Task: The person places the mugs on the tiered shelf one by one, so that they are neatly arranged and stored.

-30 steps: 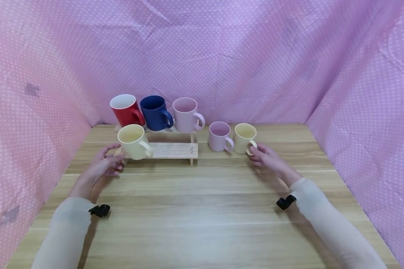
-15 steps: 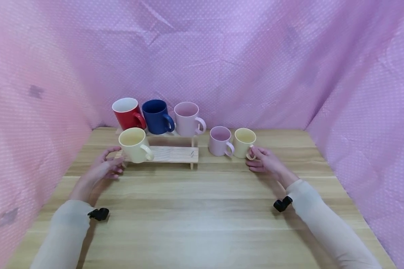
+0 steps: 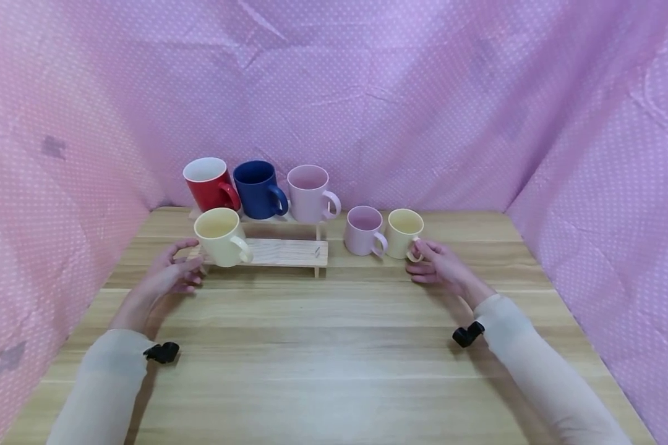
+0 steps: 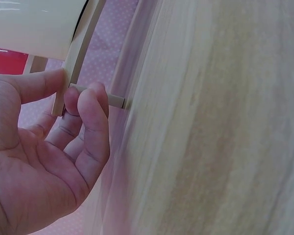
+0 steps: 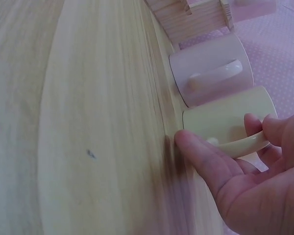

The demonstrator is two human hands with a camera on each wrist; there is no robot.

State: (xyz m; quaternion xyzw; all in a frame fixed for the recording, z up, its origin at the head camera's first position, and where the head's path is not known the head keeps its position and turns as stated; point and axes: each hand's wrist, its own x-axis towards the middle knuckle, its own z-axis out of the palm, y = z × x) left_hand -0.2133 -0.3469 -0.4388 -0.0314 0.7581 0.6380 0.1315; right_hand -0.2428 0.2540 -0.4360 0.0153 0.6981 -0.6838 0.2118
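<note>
My right hand (image 3: 442, 269) pinches the handle of a pale yellow mug (image 3: 402, 236), which stands upright on the table. In the right wrist view, thumb and fingers meet around that handle (image 5: 245, 145). Close beside this mug is a pink mug (image 3: 362, 235). At the other side my left hand (image 3: 167, 272) grips the left end of a two-step wooden rack (image 3: 284, 250), thumb on the board's edge and fingers under it in the left wrist view. Another yellow mug (image 3: 218, 238) sits on the lower step, its handle to the right.
On the upper step stand a red mug (image 3: 205, 188), a blue mug (image 3: 254, 191) and a light pink mug (image 3: 307, 196). Pink dotted cloth (image 3: 367, 93) hangs behind and at both sides of the wooden table (image 3: 312, 346).
The view tilts slightly. My right hand settles a little closer around the yellow mug's handle. The mugs, the rack and my left hand stay as they were.
</note>
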